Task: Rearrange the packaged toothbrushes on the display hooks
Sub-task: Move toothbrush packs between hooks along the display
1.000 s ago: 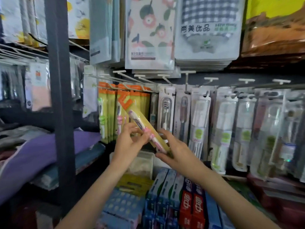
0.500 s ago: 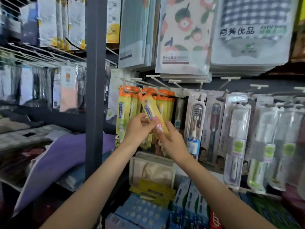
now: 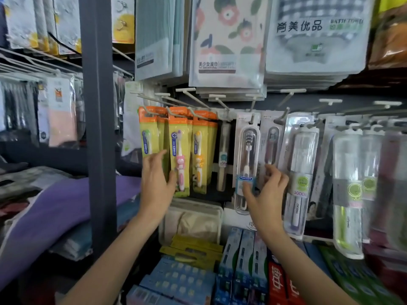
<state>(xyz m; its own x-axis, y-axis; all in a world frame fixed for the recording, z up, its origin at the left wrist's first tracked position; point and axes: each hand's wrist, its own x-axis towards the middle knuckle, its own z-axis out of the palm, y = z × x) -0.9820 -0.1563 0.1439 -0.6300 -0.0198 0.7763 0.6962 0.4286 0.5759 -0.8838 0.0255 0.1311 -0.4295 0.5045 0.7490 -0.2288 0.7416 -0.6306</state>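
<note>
Toothbrush packs: hung in a row on the display hooks point(image 3: 193, 102) along the middle of the rack, orange-and-yellow cards at the left end, clear cases toward the right.
Rack post point(image 3: 98, 119): dark upright just left of the orange cards, running from top edge toward the bottom.
Towel packs point(image 3: 226, 40): flat bags hung across the top of the rack, floral one at centre, checked one to its right.
Purple bedding point(image 3: 55, 208): folded on the shelf left of the post.
Toothpaste boxes point(image 3: 244, 256): blue and red, stacked along the bottom edge below the hooks.
Clear long cases point(image 3: 348, 194): green-labelled, hung at the right end, blurred.
Clear-cased toothbrush point(image 3: 246, 164): white brush upright in a see-through case, on a hook near the middle of the row.
Pink toothbrush card point(image 3: 179, 155): front of the second orange stack, hanging straight.
Yellow toothbrush card point(image 3: 199, 153): front of the next stack to the right, touching its neighbour.
Left hand point(image 3: 156, 179): fingers straight and slightly spread, raised against the first two orange stacks, thumb over the lower edge of the pink card; gripping nothing.
Right hand point(image 3: 267, 192): fingers loosely bent and spread, thumb at the blue label of the clear case, fingertips point(image 3: 269, 167) near the darker pack beside it; actual pinch cannot be told.
</note>
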